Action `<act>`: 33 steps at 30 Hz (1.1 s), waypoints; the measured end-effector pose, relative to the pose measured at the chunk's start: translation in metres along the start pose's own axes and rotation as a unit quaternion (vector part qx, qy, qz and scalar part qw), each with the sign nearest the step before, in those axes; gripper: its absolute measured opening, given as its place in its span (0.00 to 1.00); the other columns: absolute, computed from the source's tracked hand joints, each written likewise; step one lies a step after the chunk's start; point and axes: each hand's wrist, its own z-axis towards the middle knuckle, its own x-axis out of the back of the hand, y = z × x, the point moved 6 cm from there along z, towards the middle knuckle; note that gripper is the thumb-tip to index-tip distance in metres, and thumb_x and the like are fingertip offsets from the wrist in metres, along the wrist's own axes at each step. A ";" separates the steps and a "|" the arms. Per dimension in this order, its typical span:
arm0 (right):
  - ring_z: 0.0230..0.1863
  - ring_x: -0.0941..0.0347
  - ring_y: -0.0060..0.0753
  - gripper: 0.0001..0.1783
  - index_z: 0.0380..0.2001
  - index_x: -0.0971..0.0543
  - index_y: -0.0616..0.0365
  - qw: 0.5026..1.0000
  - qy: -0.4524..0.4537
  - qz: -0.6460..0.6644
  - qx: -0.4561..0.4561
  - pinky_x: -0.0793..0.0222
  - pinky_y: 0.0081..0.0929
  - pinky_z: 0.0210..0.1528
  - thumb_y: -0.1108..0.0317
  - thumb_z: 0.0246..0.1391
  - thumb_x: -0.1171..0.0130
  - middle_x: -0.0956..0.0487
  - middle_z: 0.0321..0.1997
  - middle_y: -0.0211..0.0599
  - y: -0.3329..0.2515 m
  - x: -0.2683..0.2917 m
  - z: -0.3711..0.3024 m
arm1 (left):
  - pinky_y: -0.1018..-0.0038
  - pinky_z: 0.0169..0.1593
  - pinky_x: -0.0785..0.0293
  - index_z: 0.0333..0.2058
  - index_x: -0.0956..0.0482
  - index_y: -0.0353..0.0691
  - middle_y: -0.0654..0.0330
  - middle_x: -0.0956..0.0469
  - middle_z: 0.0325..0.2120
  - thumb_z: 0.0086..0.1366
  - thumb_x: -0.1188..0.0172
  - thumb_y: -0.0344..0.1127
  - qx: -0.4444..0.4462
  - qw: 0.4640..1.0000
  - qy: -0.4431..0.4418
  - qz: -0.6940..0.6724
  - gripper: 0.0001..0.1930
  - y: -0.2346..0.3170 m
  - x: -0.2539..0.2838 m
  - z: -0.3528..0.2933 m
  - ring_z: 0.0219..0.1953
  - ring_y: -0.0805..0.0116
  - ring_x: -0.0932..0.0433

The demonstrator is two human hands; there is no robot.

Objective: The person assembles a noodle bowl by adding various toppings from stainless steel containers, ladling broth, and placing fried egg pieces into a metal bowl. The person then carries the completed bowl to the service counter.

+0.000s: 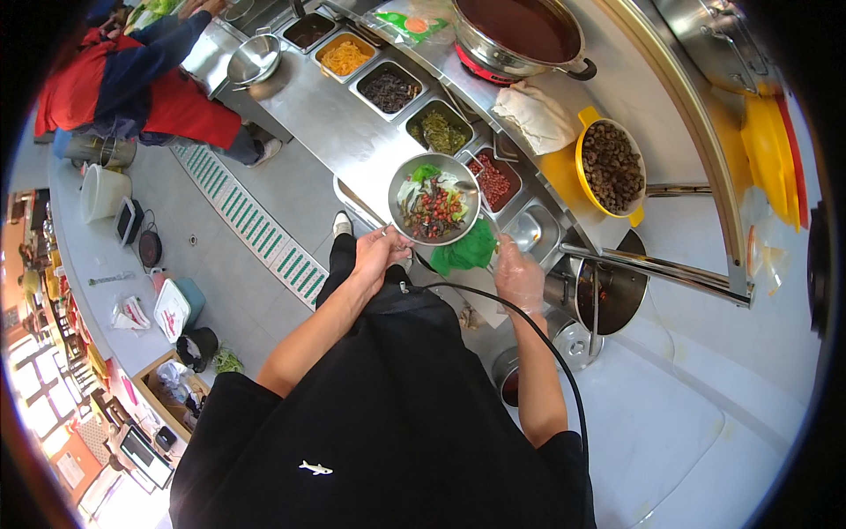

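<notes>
My left hand point(377, 251) grips the near rim of a round steel bowl point(434, 197) filled with green leaves, dark strips and red bits, held over the steel counter. My right hand point(518, 273), in a clear plastic glove, holds a thin handle that runs up over the bowl's right side, beside a green plastic basket point(464, 251) under the bowl. Inset trays of toppings sit right behind the bowl: red bits point(493, 179), green vegetables point(438, 130), dark strips point(389, 90).
A large pot of dark red liquid point(520, 31) stands at the back, with a white cloth point(533, 115) and a yellow basin of brown lumps point(611, 167) on the right. A person in a red apron point(132, 79) works at the far left. Steel pots point(608, 295) stand below the counter.
</notes>
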 end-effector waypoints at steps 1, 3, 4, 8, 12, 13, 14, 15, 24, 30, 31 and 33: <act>0.26 0.23 0.61 0.16 0.55 0.21 0.49 1.000 0.013 0.002 -0.013 0.28 0.55 0.30 0.63 0.67 0.48 0.22 0.24 0.54 0.006 -0.002 0.002 | 0.72 0.47 0.18 0.41 0.22 0.34 0.60 0.19 0.35 0.73 0.49 0.31 0.005 1.000 0.008 0.006 0.09 0.000 0.003 -0.002 0.40 0.69 0.18; 0.30 0.21 0.58 0.14 0.51 0.19 0.53 0.995 0.051 0.081 0.001 0.25 0.50 0.33 0.64 0.69 0.48 0.18 0.30 0.53 0.013 -0.005 0.005 | 0.73 0.47 0.18 0.41 0.22 0.33 0.59 0.19 0.36 0.72 0.48 0.30 0.009 1.000 0.021 0.008 0.08 0.002 0.008 -0.006 0.41 0.69 0.18; 0.31 0.20 0.53 0.14 0.50 0.18 0.55 0.990 0.073 0.123 0.003 0.24 0.46 0.35 0.64 0.69 0.48 0.17 0.31 0.50 0.014 -0.005 0.006 | 0.74 0.47 0.17 0.42 0.22 0.33 0.59 0.19 0.37 0.70 0.48 0.29 0.009 1.000 0.023 0.007 0.08 0.003 0.010 -0.008 0.40 0.69 0.17; 0.36 0.20 0.30 0.13 0.46 0.17 0.61 0.899 0.057 0.400 -0.167 0.26 0.28 0.43 0.64 0.68 0.44 0.14 0.34 0.34 0.056 -0.042 0.013 | 0.70 0.51 0.20 0.41 0.22 0.33 0.59 0.19 0.39 0.66 0.46 0.28 0.009 0.999 0.037 0.001 0.08 0.004 0.026 -0.015 0.45 0.66 0.19; 0.32 0.28 0.21 0.12 0.39 0.15 0.63 0.838 -0.006 0.473 -0.273 0.32 0.26 0.37 0.64 0.61 0.38 0.21 0.28 0.27 0.114 -0.116 0.031 | 0.64 0.53 0.22 0.39 0.22 0.34 0.57 0.19 0.38 0.67 0.47 0.28 0.007 0.998 0.059 0.019 0.06 0.009 0.057 -0.024 0.47 0.63 0.20; 0.31 0.29 0.21 0.13 0.37 0.15 0.63 0.807 -0.017 0.498 -0.318 0.32 0.27 0.36 0.63 0.61 0.38 0.22 0.27 0.27 0.131 -0.147 0.032 | 0.64 0.53 0.22 0.39 0.22 0.34 0.57 0.19 0.38 0.67 0.47 0.28 0.006 0.997 0.073 0.015 0.06 0.009 0.068 -0.024 0.47 0.63 0.19; 0.30 0.29 0.21 0.14 0.36 0.15 0.64 0.773 -0.030 0.522 -0.360 0.33 0.28 0.35 0.61 0.60 0.38 0.23 0.26 0.27 0.146 -0.176 0.035 | 0.64 0.53 0.22 0.40 0.22 0.34 0.57 0.19 0.37 0.67 0.46 0.28 0.004 0.997 0.076 0.033 0.06 0.012 0.077 -0.026 0.47 0.63 0.19; 0.29 0.30 0.21 0.16 0.34 0.15 0.64 0.738 -0.049 0.545 -0.395 0.33 0.29 0.33 0.60 0.60 0.38 0.24 0.25 0.28 0.153 -0.194 0.040 | 0.63 0.52 0.21 0.40 0.23 0.35 0.58 0.19 0.36 0.67 0.46 0.29 -0.001 0.995 0.083 0.047 0.07 0.015 0.088 -0.028 0.46 0.63 0.19; 0.48 0.21 0.65 0.30 0.41 0.16 0.64 0.871 0.060 0.285 -0.396 0.28 0.51 0.53 0.43 0.58 0.40 0.17 0.44 0.62 0.157 -0.206 0.041 | 0.63 0.47 0.19 0.39 0.21 0.36 0.59 0.18 0.35 0.67 0.43 0.30 -0.018 0.993 0.116 0.017 0.06 0.031 0.140 -0.040 0.41 0.61 0.17; 0.58 0.29 0.59 0.42 0.65 0.29 0.52 0.932 0.068 0.051 -0.353 0.30 0.49 0.60 0.50 0.48 0.26 0.26 0.58 0.54 0.050 -0.157 -0.007 | 0.60 0.50 0.19 0.42 0.23 0.34 0.58 0.19 0.36 0.62 0.43 0.26 0.002 0.993 0.115 0.006 0.10 0.055 0.168 -0.034 0.42 0.58 0.16; 0.58 0.29 0.59 0.43 0.66 0.30 0.50 0.934 0.058 0.024 -0.352 0.30 0.50 0.60 0.52 0.48 0.26 0.28 0.60 0.54 0.036 -0.175 -0.014 | 0.60 0.50 0.20 0.43 0.23 0.34 0.58 0.18 0.36 0.62 0.43 0.26 0.006 0.993 0.114 0.007 0.10 0.059 0.174 -0.030 0.43 0.58 0.16; 0.59 0.30 0.59 0.44 0.67 0.31 0.50 0.928 0.046 0.033 -0.368 0.30 0.50 0.60 0.55 0.47 0.25 0.31 0.62 0.53 0.018 -0.202 -0.018 | 0.60 0.50 0.19 0.43 0.23 0.34 0.57 0.18 0.36 0.63 0.42 0.27 0.004 0.995 0.100 0.019 0.10 0.070 0.189 -0.025 0.43 0.59 0.16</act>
